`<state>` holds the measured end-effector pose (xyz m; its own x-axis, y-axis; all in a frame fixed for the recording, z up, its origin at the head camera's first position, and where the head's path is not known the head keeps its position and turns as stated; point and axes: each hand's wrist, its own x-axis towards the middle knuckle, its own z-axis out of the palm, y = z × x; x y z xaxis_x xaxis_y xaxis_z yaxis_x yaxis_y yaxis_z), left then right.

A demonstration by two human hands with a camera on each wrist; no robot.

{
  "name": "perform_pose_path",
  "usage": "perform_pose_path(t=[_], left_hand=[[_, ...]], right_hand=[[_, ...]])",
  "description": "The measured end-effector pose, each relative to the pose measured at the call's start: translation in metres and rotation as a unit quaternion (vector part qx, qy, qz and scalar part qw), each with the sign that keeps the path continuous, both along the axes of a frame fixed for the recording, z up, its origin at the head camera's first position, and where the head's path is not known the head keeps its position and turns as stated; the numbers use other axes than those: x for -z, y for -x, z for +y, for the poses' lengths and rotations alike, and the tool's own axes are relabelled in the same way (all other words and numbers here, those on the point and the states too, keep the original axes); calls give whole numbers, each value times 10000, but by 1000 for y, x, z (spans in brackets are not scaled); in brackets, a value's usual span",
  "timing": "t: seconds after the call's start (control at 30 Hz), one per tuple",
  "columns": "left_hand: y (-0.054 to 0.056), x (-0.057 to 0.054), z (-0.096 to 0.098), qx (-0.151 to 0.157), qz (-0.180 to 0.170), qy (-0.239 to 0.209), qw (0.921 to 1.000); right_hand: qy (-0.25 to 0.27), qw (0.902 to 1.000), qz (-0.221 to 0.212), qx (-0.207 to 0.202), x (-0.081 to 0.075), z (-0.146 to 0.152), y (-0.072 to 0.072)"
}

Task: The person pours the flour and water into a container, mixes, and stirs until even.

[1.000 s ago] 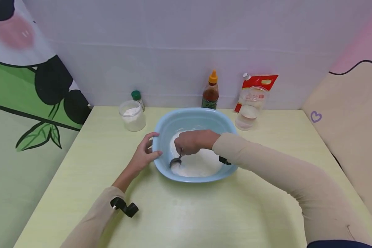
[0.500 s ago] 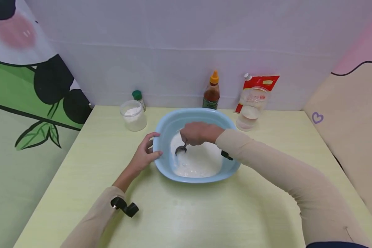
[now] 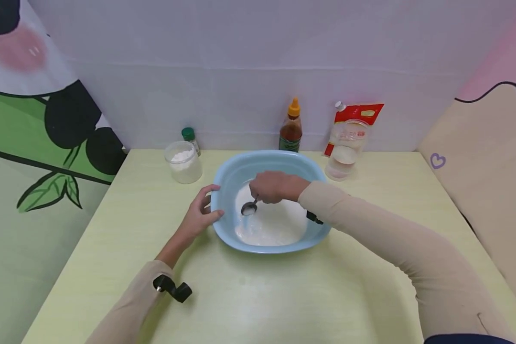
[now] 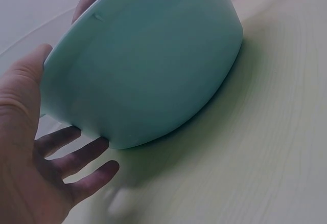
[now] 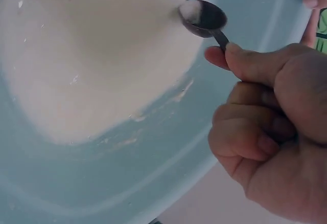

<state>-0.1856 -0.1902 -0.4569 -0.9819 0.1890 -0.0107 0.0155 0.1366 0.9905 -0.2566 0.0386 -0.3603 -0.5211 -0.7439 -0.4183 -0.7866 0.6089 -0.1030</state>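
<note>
A light blue plastic basin point(image 3: 275, 155) stands on the table with a pool of milky white liquid point(image 3: 279, 224) in it. My left hand point(image 3: 199, 212) holds the basin's left rim, the thumb over the edge and other fingers under it at the outer wall. Over the basin, my right hand point(image 3: 273, 186) pinches the handle of a small metal spoon point(image 3: 249, 208) between thumb and index finger, the other fingers curled in. In the right wrist view the bowl of the spoon point(image 5: 203, 17), by the liquid's edge, has some white in it.
Behind the basin's left side stand a clear jar of white powder point(image 3: 183, 167) and a green-capped shaker point(image 3: 189, 136). A brown sauce bottle point(image 3: 291, 129) with an orange cap is at the back. Near the right rim are a clear container point(image 3: 341, 160) and a red-and-white pouch point(image 3: 365, 112).
My right hand has moved the spoon from the basin's near left part back toward its middle, and it shifted little in the last half second. My left hand has stayed on the rim.
</note>
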Motion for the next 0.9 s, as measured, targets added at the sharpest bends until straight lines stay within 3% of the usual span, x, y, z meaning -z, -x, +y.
perform_pose_path(t=[0.17, 0.23, 0.5, 0.73, 0.9], left_hand=[[0, -2, -1, -54, 2, 46, 10000], [0, -2, -2, -104, 9, 40, 9999], [-3, -1, -2, -47, -40, -20, 10000], [-3, 0, 0, -25, 2, -39, 10000], [-1, 1, 1, -4, -1, -42, 10000]], right_hand=[[-87, 9972, -722, -187, 1, -4, -9], [-5, 9969, -733, -289, 3, -8, -13], [-10, 9968, 754, -261, 7, -18, -6], [-186, 9947, 994, -180, 2, -26, 7], [-75, 9930, 1167, 152, -4, -27, 14]])
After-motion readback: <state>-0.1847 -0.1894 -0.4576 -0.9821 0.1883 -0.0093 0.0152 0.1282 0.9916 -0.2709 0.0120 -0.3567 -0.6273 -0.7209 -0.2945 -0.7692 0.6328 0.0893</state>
